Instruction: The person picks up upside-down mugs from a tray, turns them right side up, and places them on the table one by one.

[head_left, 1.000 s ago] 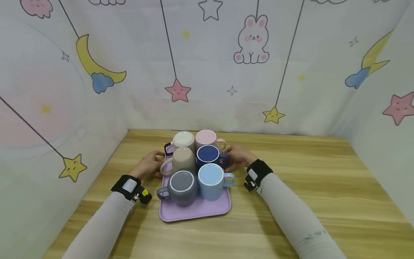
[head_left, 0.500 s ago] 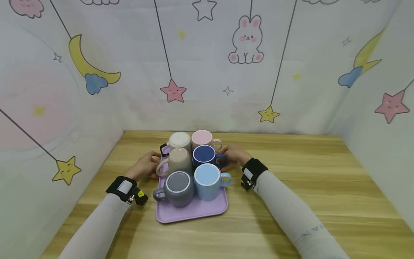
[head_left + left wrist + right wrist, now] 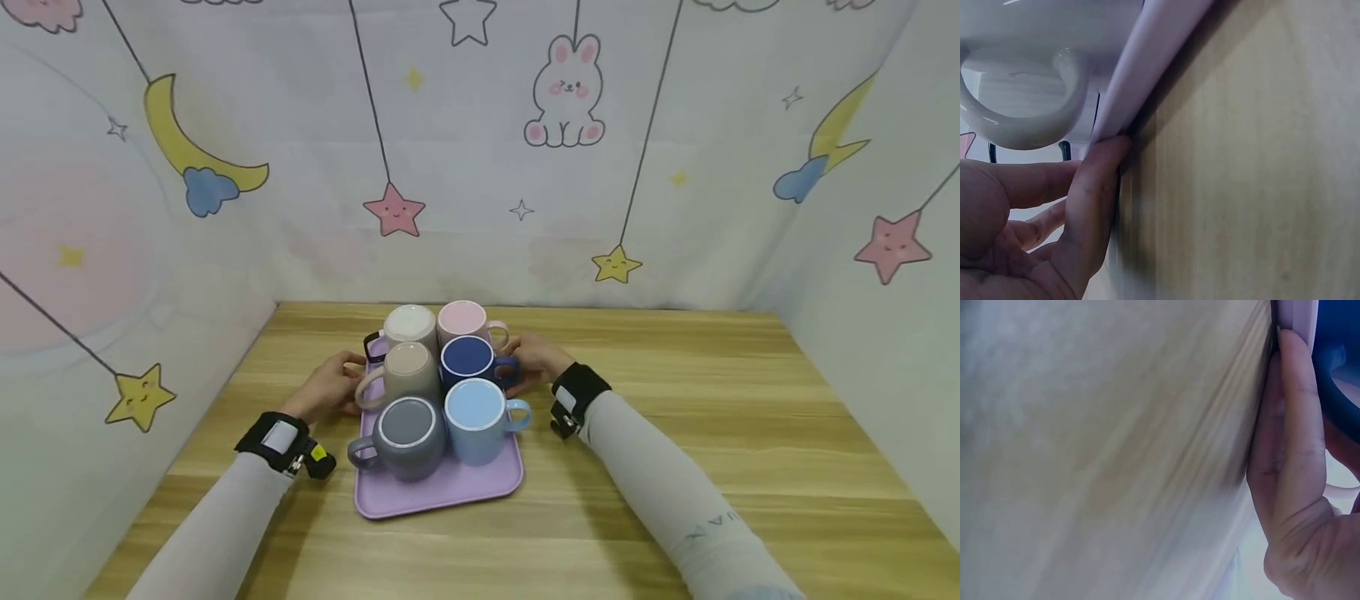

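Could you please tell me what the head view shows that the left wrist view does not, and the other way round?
Only the head view shows the right hand, the light blue mug, the navy mug and the backdrop's rabbit.
Only the left wrist view shows close up a fingertip touching the side of the tray.
Both show the left hand, part of the tray, the wooden tabletop and what looks like the beige mug.
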Tool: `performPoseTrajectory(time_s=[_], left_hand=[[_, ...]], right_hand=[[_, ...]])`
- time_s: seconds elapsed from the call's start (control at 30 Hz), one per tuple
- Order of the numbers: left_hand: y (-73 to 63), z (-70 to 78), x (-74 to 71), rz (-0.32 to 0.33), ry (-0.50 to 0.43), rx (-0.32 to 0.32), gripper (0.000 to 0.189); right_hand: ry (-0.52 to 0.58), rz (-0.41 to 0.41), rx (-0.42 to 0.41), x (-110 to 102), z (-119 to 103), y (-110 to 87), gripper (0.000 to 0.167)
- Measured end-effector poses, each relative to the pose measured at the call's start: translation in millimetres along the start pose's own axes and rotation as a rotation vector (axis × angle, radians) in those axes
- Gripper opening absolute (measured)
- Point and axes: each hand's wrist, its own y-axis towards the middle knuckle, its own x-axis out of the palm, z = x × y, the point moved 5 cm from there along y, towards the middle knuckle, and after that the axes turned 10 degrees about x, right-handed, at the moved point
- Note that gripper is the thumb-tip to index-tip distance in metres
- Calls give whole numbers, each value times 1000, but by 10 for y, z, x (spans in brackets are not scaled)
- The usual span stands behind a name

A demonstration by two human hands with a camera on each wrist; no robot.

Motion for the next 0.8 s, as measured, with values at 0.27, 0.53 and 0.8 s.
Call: performPoseTrajectory(time_s=[0.27, 0.53, 0.8], left_hand=[[31, -13, 5, -19, -5, 3, 55], [41, 31, -19, -16, -11, 7, 56], [57, 3, 17, -4, -6, 11, 55]], right_hand=[[17, -23, 3, -20, 15, 17, 27], [2, -22, 6, -18, -28, 7, 27], [9, -23, -6, -7, -6, 9, 29]])
